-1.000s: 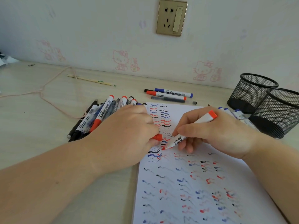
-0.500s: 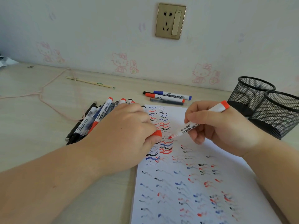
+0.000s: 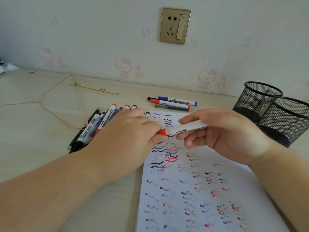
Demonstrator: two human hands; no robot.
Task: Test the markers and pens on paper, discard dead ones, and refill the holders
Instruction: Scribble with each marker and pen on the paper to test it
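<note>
- The desk (image 3: 50,131) is seen from above, with a sheet of paper (image 3: 209,206) lying on its right half; the sheet is covered in red, blue and black test squiggles.
- Two black mesh holders (image 3: 274,111) stand at the right edge, touching each other; no pens can be seen in them, so the refill is judged not yet begun.
- A pile of markers and pens (image 3: 93,128) lies left of the paper, partly hidden under the left hand (image 3: 127,138).
- Three more pens (image 3: 173,102) are laid apart near the wall, beyond the top of the paper; whether these are passed or dead ones cannot be told.
- A white marker (image 3: 189,128) is held level above the paper by the right hand (image 3: 230,136), whose fingers and thumb are curled round the barrel.
- Its red cap (image 3: 162,131) is pinched between the left hand's thumb and fingertips, and sits at the barrel's end.
- The step in hand is judged to be the capping of a tested red marker; how fully the cap is seated cannot be told.
- The next move calls for the cap to be pressed home along the barrel's line, and for the marker to be set down with the right group.
</note>
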